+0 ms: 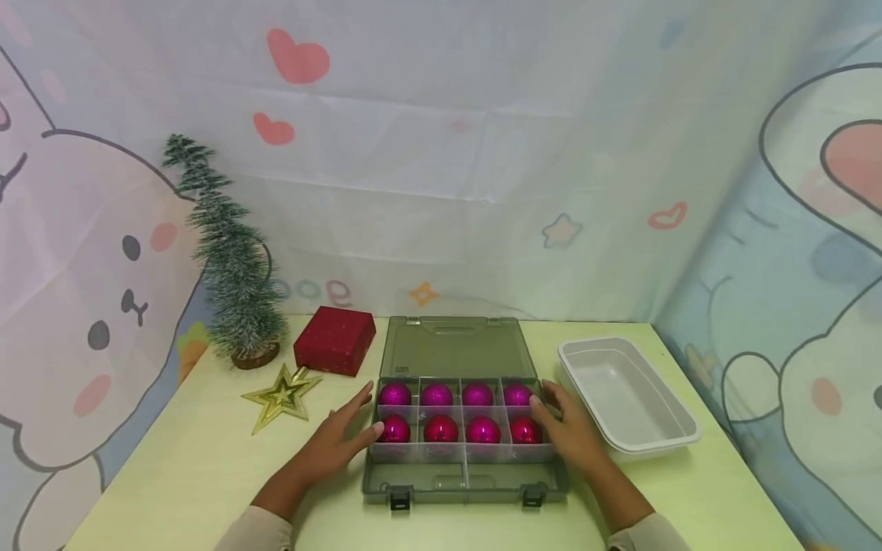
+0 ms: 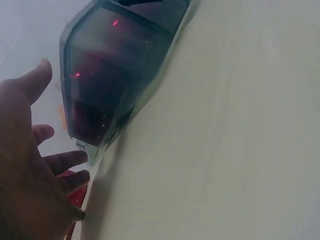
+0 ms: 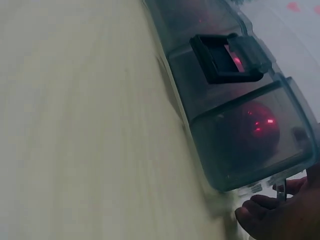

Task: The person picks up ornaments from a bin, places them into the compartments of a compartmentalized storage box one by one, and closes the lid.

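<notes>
A grey-green see-through compartment box (image 1: 448,482) lies on the table with its lid (image 1: 455,348) raised at the back. Glittery magenta baubles (image 1: 436,395) fill its rear row of compartments; shiny pink and red baubles (image 1: 441,428) sit in the row before it. At the box's left side is my left hand (image 1: 335,444), fingers spread and thumb near the corner bauble. My right hand (image 1: 568,428) is at the right side, thumb over the rim by the end compartments, fingers loosely bent outside. Whether either hand touches the box is unclear.
Left of the box stand a small frosted Christmas tree (image 1: 237,268) and a red box (image 1: 335,340), with a gold star (image 1: 282,396) lying in front. A white plastic tub (image 1: 637,438) is beside my right hand. Printed cloth (image 1: 441,153) hangs behind the table.
</notes>
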A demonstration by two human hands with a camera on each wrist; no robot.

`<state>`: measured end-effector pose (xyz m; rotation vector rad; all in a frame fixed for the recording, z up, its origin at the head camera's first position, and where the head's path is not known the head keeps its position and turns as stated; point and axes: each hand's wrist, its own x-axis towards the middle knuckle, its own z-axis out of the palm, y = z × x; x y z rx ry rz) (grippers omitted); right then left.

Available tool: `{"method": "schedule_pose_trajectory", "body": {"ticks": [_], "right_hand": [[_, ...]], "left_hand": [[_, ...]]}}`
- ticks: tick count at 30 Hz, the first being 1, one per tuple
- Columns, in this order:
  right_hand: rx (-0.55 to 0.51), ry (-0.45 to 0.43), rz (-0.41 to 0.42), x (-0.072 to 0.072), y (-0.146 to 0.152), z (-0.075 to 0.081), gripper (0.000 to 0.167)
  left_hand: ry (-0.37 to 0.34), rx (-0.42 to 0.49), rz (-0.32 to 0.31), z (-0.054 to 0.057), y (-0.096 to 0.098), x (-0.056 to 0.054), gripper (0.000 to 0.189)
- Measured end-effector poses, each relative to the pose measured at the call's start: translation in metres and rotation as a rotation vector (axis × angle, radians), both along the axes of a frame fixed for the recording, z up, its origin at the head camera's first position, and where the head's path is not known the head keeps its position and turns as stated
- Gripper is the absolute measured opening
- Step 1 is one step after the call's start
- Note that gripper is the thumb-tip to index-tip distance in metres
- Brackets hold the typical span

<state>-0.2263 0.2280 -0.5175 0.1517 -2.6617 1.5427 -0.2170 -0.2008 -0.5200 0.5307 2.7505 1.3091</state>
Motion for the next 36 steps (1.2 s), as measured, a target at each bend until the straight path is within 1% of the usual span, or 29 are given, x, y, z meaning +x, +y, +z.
{"method": "schedule_pose_trajectory", "body": {"ticks": [3, 8, 10, 14, 17, 21, 24, 26, 30, 36], "right_hand": [[-0.099, -0.054, 0.018, -0.007, 0.000, -0.003, 0.067], [-0.256, -0.122, 0.027, -0.016, -0.001, -0.007, 0.065], [-0.292, -0.142, 0.017, -0.018, -0.001, -0.007, 0.065], [-0.363, -0.171, 0.002, -0.021, -0.001, -0.009, 0.065], [-0.412, -0.180, 0.018, -0.023, -0.002, -0.010, 0.065], [-0.470, -0.193, 0.045, -0.025, 0.000, -0.012, 0.065], [-0.494, -0.204, 0.054, -0.024, 0.002, -0.015, 0.066], [-0.495, -0.206, 0.057, -0.024, 0.003, -0.016, 0.066], [-0.495, -0.193, 0.067, -0.022, 0.005, -0.018, 0.068], [-0.508, -0.165, 0.099, -0.021, 0.007, -0.018, 0.069]], "left_hand": [[-0.037, 0.043, 0.009, -0.002, 0.002, -0.009, 0.082], [-0.063, 0.113, 0.056, -0.009, 0.010, -0.026, 0.079], [-0.074, 0.145, 0.066, -0.011, 0.012, -0.032, 0.077], [-0.093, 0.196, 0.057, -0.012, 0.017, -0.040, 0.076], [-0.117, 0.236, 0.049, -0.012, 0.018, -0.042, 0.078], [-0.179, 0.323, 0.028, -0.009, 0.020, -0.044, 0.083], [-0.208, 0.373, 0.031, -0.006, 0.023, -0.044, 0.088], [-0.213, 0.391, 0.043, -0.005, 0.023, -0.043, 0.090], [-0.210, 0.394, 0.064, -0.006, 0.023, -0.042, 0.093], [-0.193, 0.428, 0.053, -0.008, 0.020, -0.039, 0.099]]}}
